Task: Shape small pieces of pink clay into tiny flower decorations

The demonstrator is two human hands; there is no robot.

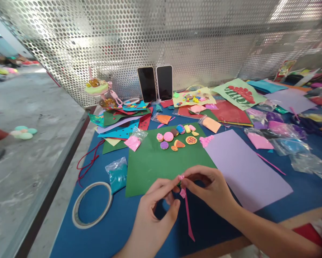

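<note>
A narrow pink strip [188,218] hangs down between my hands, its upper end folded or bunched into a small lump. My right hand [213,184] pinches that upper end between thumb and fingertips. From the other side, the index finger of my left hand [155,209] presses on the same end, its thumb standing apart lower down. Beneath and beyond them lies a green sheet [155,165] bearing several small toy sweets and foods, among them a round pizza [191,140] and a pink disc [168,136]. A heap of small pink pieces [206,141] rests at its right edge.
A lilac sheet [247,168] lies to the right, near another pink strip [271,163]. On the left are a tape roll [75,211], a bag of teal material [118,177] and red cord [89,165]. Two phones [165,83] lean against the perforated metal panel [118,43].
</note>
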